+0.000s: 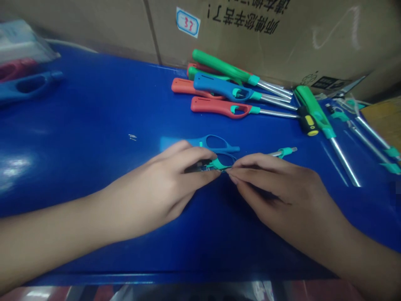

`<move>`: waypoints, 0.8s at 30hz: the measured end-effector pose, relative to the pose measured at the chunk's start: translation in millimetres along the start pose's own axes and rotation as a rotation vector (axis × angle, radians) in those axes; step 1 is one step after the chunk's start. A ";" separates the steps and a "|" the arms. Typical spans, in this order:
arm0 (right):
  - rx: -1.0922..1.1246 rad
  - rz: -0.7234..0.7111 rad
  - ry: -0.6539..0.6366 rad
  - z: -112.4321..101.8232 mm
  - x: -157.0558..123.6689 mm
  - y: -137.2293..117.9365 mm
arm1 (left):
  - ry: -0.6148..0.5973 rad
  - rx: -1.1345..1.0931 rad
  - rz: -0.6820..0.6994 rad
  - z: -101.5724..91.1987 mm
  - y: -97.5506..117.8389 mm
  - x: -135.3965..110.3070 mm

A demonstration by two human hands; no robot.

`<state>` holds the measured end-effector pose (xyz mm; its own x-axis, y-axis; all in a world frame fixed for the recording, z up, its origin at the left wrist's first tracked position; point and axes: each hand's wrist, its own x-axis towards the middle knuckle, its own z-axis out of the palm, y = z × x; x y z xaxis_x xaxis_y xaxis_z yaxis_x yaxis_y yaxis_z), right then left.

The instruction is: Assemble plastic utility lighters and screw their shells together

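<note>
My left hand point(169, 179) is closed around the blue handle half of a gas lighter point(231, 157), low over the table. A teal trigger point(221, 164) and small inner parts show at its fingertips; the fingers cover the rest. At the front end of this handle, my right hand point(282, 184) has thumb and fingers pinched together. What lies between those fingertips is too small to make out. Just behind the hands lies the other blue handle half point(216, 143). A metal lighter tube point(285, 153) with a teal collar rests beyond my right hand, partly hidden by it.
Several assembled lighters point(219, 106) lie along the cardboard box point(250, 46) at the back. A black and yellow screwdriver point(308, 121), a green lighter point(316, 113) and loose tubes point(369, 138) are on the right. Small screws point(132, 136) and blue handle parts point(31, 85) lie left.
</note>
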<state>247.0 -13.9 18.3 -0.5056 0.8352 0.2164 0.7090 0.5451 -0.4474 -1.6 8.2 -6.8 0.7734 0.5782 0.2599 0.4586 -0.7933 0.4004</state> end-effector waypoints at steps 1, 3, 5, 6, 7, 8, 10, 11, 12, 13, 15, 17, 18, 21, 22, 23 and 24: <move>-0.006 -0.004 0.003 0.3 -0.4 0.2 | -0.001 0.001 0.002 0.0 -0.1 0.0; -0.015 -0.012 0.009 1.0 -1.3 0.6 | -0.004 -0.003 0.004 -0.1 -0.3 -0.1; -0.021 -0.014 0.010 1.3 -1.9 1.0 | -0.006 -0.008 0.002 -0.2 -0.2 -0.3; -0.022 -0.013 0.011 1.3 -2.0 1.2 | -0.004 -0.008 0.001 -0.2 -0.1 -0.4; -0.023 -0.013 0.009 1.2 -2.0 1.2 | -0.002 -0.006 0.001 -0.2 0.1 -0.6; -0.025 -0.012 0.006 1.1 -1.7 1.2 | 0.000 -0.004 0.001 -0.2 0.2 -0.7; -0.027 -0.017 0.008 1.2 -0.8 0.9 | 0.001 0.005 0.004 -0.1 0.5 -0.9; -0.025 -0.018 0.008 1.4 -0.3 0.7 | 0.002 0.007 0.006 -0.1 0.6 -0.9; -0.023 -0.019 0.008 1.8 0.3 0.4 | 0.003 0.008 0.008 0.0 0.7 -0.9; -0.021 -0.021 0.010 2.2 0.7 0.2 | 0.004 0.008 0.012 0.0 0.6 -0.9; -0.018 -0.023 0.012 3.0 1.3 -0.3 | 0.004 0.011 0.014 0.1 0.5 -1.0; -0.017 -0.021 0.009 3.5 1.4 -0.7 | 0.002 0.015 0.015 0.0 0.3 -1.3; -0.015 -0.021 0.007 3.6 1.4 -0.9 | 0.002 0.016 0.016 0.1 0.3 -1.6; 0.000 -0.010 -0.009 3.7 1.3 -1.1 | 0.007 0.013 0.018 0.3 0.5 -2.3; 0.006 -0.002 -0.013 3.7 1.3 -1.2 | 0.008 0.013 0.017 0.4 0.5 -2.4; 0.013 0.006 -0.014 3.6 1.3 -1.3 | 0.007 0.013 0.014 0.4 0.6 -2.5; 0.019 0.018 -0.017 3.4 1.3 -1.4 | 0.006 0.012 0.013 0.4 0.7 -2.4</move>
<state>243.7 -13.8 16.3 -0.5014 0.8432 0.1938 0.7086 0.5287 -0.4673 -2.9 6.1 -7.4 0.7765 0.5690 0.2707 0.4535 -0.8029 0.3868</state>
